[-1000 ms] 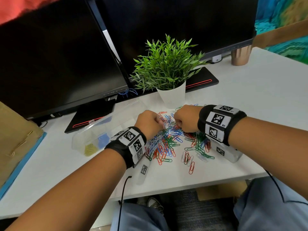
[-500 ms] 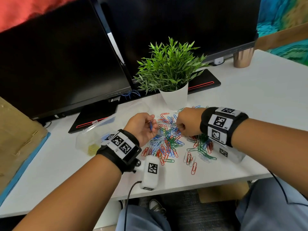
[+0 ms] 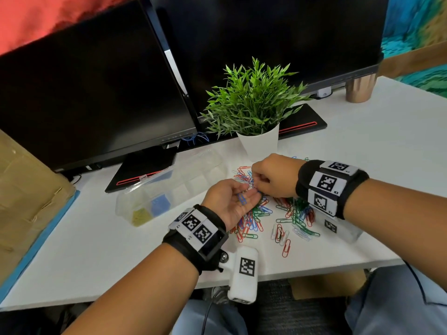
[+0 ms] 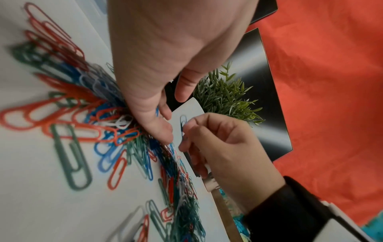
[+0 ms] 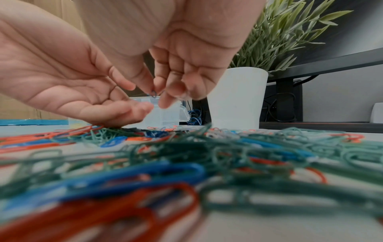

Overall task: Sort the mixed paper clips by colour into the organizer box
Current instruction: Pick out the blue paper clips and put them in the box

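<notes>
Even, bright, diffuse light; we see only soft shadows under the hands. Head view is sharp, edges bowed by the wide lens. Right wrist: foreground paper clips [image 5: 145, 180] heavily defocused. Left wrist: clips motion-smeared, glare streak on the monitor [image 4: 259, 78].

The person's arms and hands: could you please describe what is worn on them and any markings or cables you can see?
Both forearms are bare, with no sleeves. Each wrist carries a wide black band bearing white plates printed with black square fiducial markers. A white box-shaped camera module, also marked with a fiducial, hangs beneath the left wrist band; a thin black cable trails down from it. The left hand and right hand wear no gloves.
</notes>
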